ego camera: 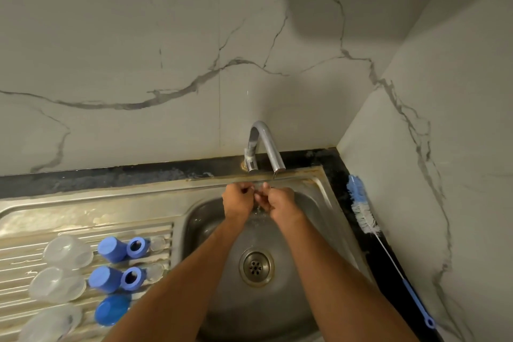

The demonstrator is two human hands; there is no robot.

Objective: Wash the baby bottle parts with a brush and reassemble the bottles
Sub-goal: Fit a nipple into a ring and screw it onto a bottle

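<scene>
In the head view, both hands were together under the curved steel tap [263,144], over the round stainless sink [311,219]. The left hand [237,201] had its fingers curled inward, and the right hand [280,203] was curled in the same way, with the fingertips of both meeting in the thin stream of water. They seemed to pinch something small and perhaps clear between them, but it was hidden by the fingers and I cannot tell what it was. Water fell below the hands toward the metal drain [256,266], which had small holes.

On the ribbed steel draining board [25,222] to the left lay the bottle parts. Three clear plastic bottles [68,253] lay on their sides in a column; the nearest one was cut off by the bottom edge. Beside them were blue caps [111,248] of smooth plastic, and two blue collar rings [136,247] with dark holes. Next to the rings, two clear teats [156,244] were hard to make out against the metal.

On the black stone counter [336,164] to the right of the sink lay the bottle brush [363,216], with white and blue bristles, a thin wire stem and a blue handle with a loop. The wall [138,36] had grey marble veins.
</scene>
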